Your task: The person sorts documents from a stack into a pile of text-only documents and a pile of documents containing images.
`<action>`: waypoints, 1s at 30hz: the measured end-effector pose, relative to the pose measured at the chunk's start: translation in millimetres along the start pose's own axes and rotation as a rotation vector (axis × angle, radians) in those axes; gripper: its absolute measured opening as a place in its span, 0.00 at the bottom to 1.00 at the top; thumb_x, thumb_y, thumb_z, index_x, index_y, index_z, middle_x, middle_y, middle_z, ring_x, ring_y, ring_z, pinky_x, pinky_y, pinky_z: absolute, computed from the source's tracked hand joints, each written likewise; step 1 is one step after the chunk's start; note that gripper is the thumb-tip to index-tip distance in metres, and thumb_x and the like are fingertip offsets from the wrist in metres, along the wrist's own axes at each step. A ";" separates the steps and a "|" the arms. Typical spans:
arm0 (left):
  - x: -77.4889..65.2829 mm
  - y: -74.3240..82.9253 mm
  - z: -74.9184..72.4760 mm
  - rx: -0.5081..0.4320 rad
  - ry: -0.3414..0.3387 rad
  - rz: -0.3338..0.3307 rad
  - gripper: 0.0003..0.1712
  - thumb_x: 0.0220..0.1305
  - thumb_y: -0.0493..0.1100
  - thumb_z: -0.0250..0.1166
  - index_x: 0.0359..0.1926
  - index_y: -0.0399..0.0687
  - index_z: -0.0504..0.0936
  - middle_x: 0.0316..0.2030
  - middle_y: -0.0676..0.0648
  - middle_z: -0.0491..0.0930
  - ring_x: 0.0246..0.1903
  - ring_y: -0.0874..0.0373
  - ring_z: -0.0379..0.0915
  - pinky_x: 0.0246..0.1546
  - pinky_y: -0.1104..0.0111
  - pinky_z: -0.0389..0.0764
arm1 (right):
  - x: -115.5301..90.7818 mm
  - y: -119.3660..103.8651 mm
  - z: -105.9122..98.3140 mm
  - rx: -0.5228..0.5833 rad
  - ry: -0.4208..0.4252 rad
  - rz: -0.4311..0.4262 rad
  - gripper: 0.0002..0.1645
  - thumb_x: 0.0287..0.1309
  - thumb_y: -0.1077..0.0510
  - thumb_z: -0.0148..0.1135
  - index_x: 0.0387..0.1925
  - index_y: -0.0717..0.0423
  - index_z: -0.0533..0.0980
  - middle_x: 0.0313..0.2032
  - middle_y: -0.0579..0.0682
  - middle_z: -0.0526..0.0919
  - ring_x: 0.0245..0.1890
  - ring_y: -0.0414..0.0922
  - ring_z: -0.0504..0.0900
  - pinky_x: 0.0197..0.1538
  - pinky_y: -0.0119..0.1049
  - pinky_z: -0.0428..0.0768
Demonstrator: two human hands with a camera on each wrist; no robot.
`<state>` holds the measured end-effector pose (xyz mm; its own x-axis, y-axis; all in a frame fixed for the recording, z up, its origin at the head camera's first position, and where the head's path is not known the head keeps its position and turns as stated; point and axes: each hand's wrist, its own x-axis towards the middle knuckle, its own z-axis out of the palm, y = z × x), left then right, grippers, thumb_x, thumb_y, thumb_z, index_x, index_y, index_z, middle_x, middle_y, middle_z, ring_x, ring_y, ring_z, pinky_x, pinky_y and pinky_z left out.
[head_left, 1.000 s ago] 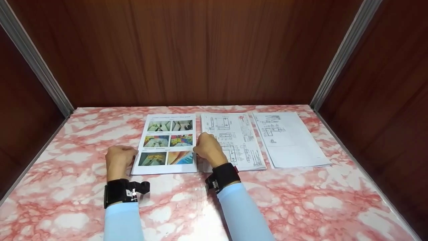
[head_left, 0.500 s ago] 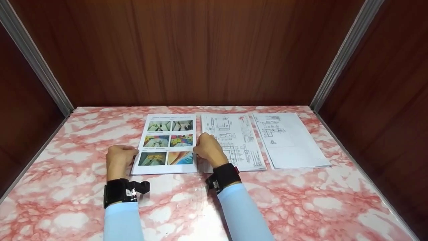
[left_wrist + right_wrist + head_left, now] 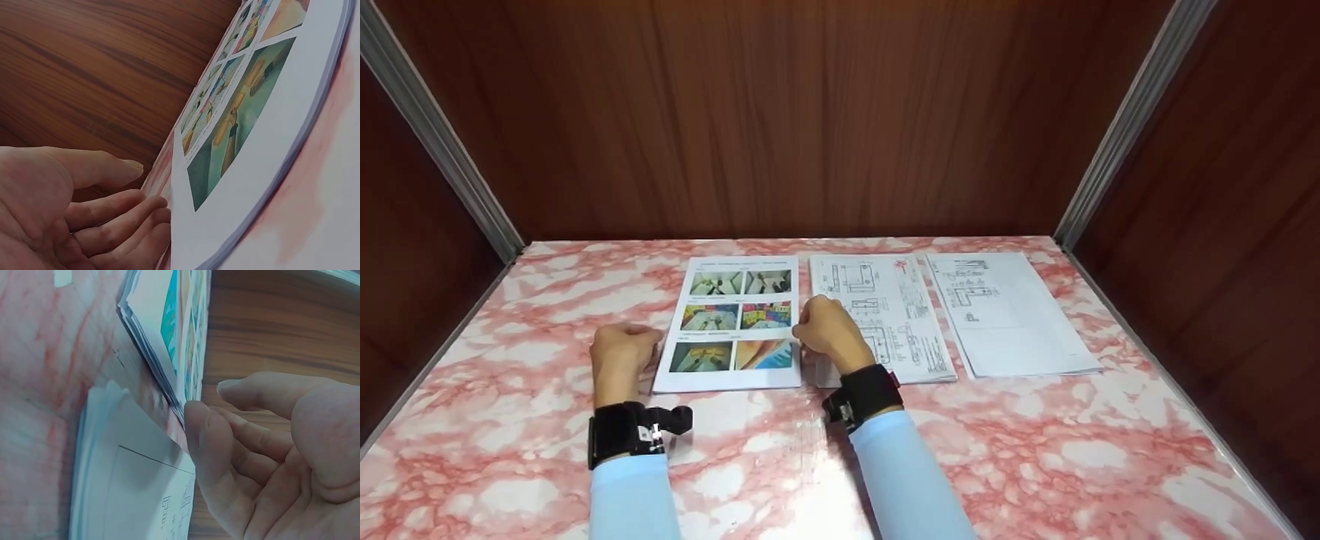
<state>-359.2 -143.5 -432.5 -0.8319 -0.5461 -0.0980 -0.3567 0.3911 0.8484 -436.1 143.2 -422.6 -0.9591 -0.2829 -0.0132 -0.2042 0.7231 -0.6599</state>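
A stack of paper sheets printed with colour photos point(image 3: 739, 379) lies flat on the table, between my two hands. At its left edge is my left hand point(image 3: 620, 358), thumb apart from the fingers and nothing held. In the left wrist view the fingertips point(image 3: 160, 214) of this hand lie right beside the stack's edge. My right hand point(image 3: 831, 330) is by the stack's right edge, over the left part of a second stack with line drawings point(image 3: 919, 352). The right wrist view shows its fingers point(image 3: 211, 444) loosely bent against or just beside the photo stack, the thumb point(image 3: 259, 389) apart.
To the right lies a third stack of drawing sheets point(image 3: 1027, 330), slightly turned. The pink and white marbled table point(image 3: 735, 465) is bounded by a dark wooden back wall point(image 3: 810, 120) and side panels with metal corner posts point(image 3: 1140, 112).
My left hand has shifted slightly left, away from the photo stack's edge. The right hand and all three stacks stay almost the same.
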 end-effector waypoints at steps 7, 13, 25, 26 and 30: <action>2.3 3.6 0.5 -0.017 0.063 0.082 0.21 0.65 0.44 0.66 0.54 0.34 0.85 0.49 0.34 0.85 0.52 0.41 0.79 0.56 0.54 0.75 | 2.6 -1.2 -4.3 -0.023 0.004 -0.021 0.07 0.63 0.60 0.65 0.28 0.55 0.79 0.24 0.47 0.81 0.21 0.41 0.79 0.26 0.33 0.73; 4.1 9.1 2.1 -0.042 0.078 0.096 0.21 0.65 0.44 0.65 0.53 0.33 0.85 0.54 0.33 0.83 0.55 0.41 0.77 0.60 0.54 0.74 | 2.6 -1.0 -12.4 -0.022 0.023 -0.052 0.06 0.63 0.59 0.65 0.30 0.56 0.81 0.28 0.48 0.83 0.25 0.42 0.77 0.28 0.34 0.73; -26.0 79.3 53.2 -0.184 0.113 0.333 0.15 0.67 0.38 0.65 0.49 0.32 0.87 0.46 0.33 0.86 0.46 0.42 0.82 0.51 0.54 0.79 | -3.0 43.7 -92.0 0.127 0.092 -0.061 0.12 0.69 0.56 0.64 0.44 0.62 0.84 0.34 0.55 0.86 0.31 0.47 0.83 0.33 0.34 0.81; -31.5 87.8 64.2 -0.203 0.118 0.370 0.13 0.67 0.38 0.65 0.47 0.33 0.87 0.43 0.34 0.86 0.44 0.43 0.82 0.50 0.54 0.80 | -4.9 52.8 -105.2 0.132 0.100 -0.055 0.14 0.70 0.55 0.63 0.46 0.62 0.83 0.36 0.57 0.87 0.34 0.49 0.84 0.34 0.35 0.81; -60.4 118.5 118.8 -0.272 0.061 0.508 0.07 0.68 0.35 0.65 0.41 0.36 0.88 0.35 0.40 0.84 0.36 0.48 0.79 0.42 0.56 0.81 | -24.6 101.7 -166.0 0.142 0.185 -0.020 0.21 0.73 0.51 0.60 0.54 0.64 0.80 0.42 0.60 0.86 0.39 0.50 0.83 0.38 0.35 0.81</action>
<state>-401.7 23.8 -387.9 -0.8413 -0.3848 0.3796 0.2096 0.4151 0.8853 -465.9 328.3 -364.7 -0.9775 -0.1660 0.1302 -0.2060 0.6192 -0.7577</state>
